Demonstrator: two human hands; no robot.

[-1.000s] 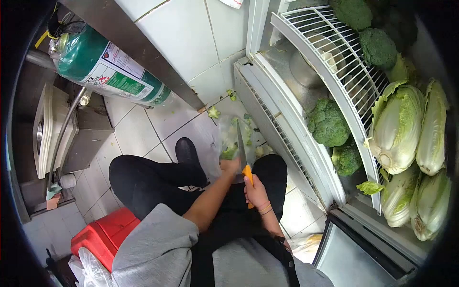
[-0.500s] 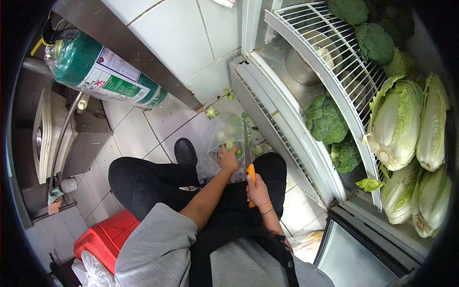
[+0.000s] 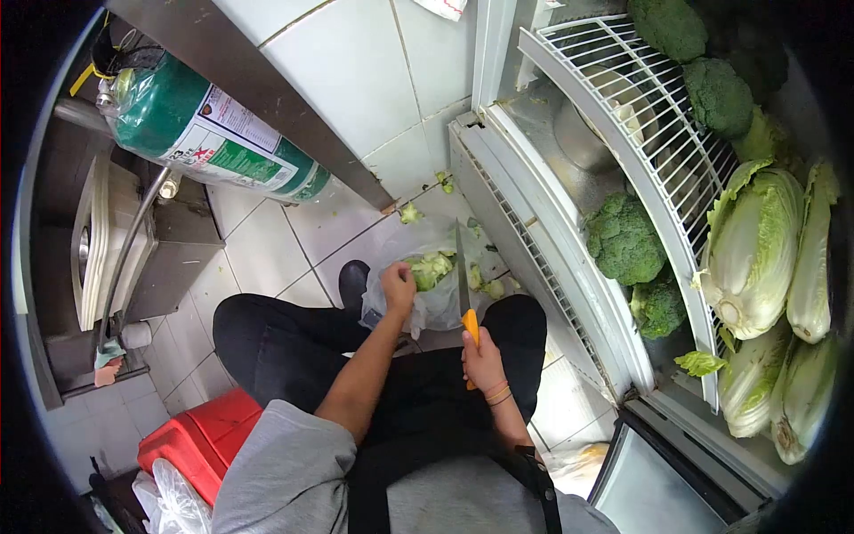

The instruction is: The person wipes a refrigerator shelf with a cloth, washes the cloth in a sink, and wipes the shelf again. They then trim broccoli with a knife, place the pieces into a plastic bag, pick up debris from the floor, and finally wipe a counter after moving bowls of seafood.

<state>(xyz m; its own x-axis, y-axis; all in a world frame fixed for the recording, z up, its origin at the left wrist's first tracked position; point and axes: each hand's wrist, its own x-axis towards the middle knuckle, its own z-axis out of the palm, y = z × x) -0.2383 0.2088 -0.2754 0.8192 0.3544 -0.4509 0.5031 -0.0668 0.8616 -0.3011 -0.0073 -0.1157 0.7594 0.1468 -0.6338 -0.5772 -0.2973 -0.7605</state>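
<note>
White floor tiles (image 3: 253, 258) covered the ground of a narrow room, and the head view looked down on a person who sat with both knees bent. Between the legs, a clear plastic bag (image 3: 436, 310) lay on the floor, with pale green vegetable pieces (image 3: 432, 270) in it. The left hand (image 3: 398, 287) was at the left side of these pieces, its fingers curled; whether they gripped something, I cannot tell. The right hand (image 3: 482, 358) was closed around the orange handle of a knife (image 3: 463, 280), and the blade pointed away from the body, above the right part of the bag. Small green scraps (image 3: 410, 214) lay on the tiles beyond the bag. To the right was an open refrigerator with a white wire rack (image 3: 707, 356), broccoli heads (image 3: 625, 238) and long pale cabbages (image 3: 752, 258). To the left were a green cylinder (image 3: 213, 133) with labels and, nearer to the person, a red container (image 3: 200, 436).
</note>
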